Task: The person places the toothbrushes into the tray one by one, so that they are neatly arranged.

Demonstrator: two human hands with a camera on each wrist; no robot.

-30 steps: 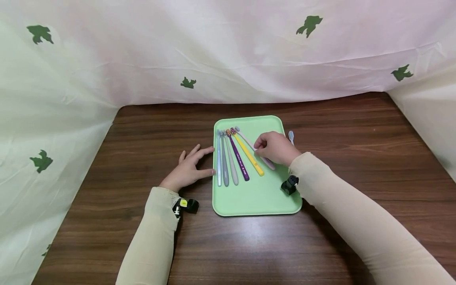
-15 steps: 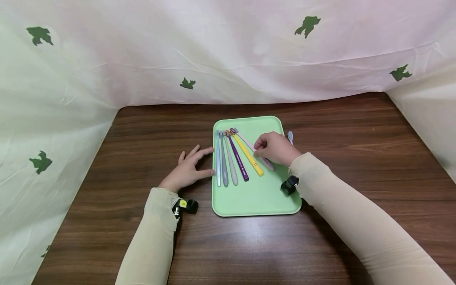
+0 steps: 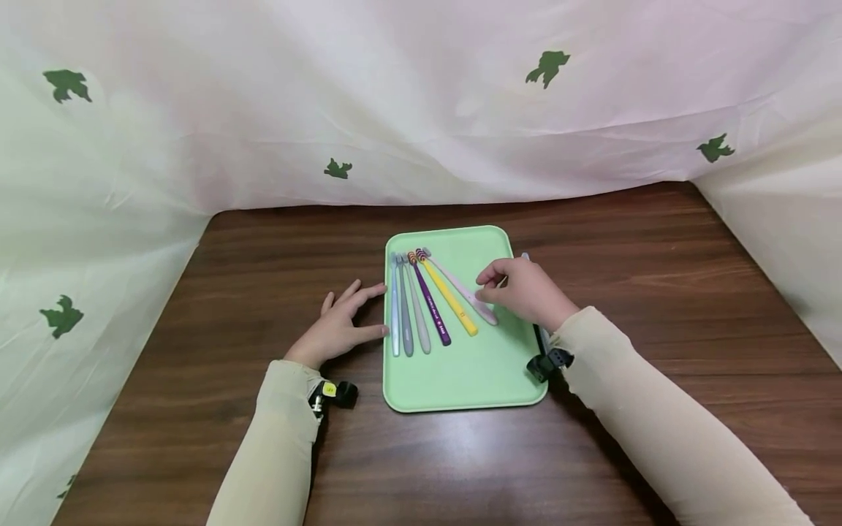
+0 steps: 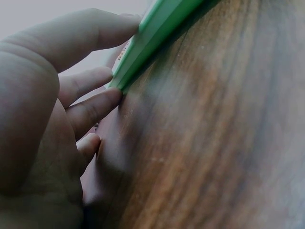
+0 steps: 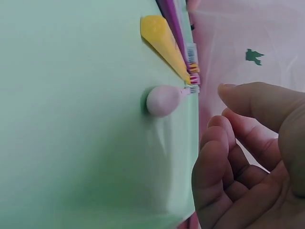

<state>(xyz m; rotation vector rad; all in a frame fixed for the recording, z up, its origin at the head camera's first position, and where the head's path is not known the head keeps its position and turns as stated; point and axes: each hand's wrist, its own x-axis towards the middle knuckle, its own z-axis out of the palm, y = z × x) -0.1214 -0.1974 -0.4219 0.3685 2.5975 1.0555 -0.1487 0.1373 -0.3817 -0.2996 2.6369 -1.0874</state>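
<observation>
On the green tray (image 3: 460, 387) several toothbrushes lie fanned out, heads toward the far end. From left come a light blue one (image 3: 395, 314), a grey one (image 3: 406, 321), a pale grey one (image 3: 420, 321), a purple one (image 3: 430, 303), a yellow one (image 3: 451, 299) and a pale pink one (image 3: 485, 313). My left hand (image 3: 335, 329) touches the tray's left edge with spread fingers. Just right of the pink toothbrush, my right hand (image 3: 526, 291) hovers with loosely bent fingers; the right wrist view shows thumb and fingers apart, holding nothing.
Beside the tray's right edge, a pale blue toothbrush head (image 3: 525, 256) peeks out behind my right hand, the rest mostly hidden. The tray stands on a dark wooden table (image 3: 263, 256). A white cloth (image 3: 421, 109) with green bird shapes hangs around the table.
My right hand has let go of the pale pink toothbrush and moved slightly right. The toothbrush stays on the tray beside the yellow one. The left hand keeps its place; the head view has shifted.
</observation>
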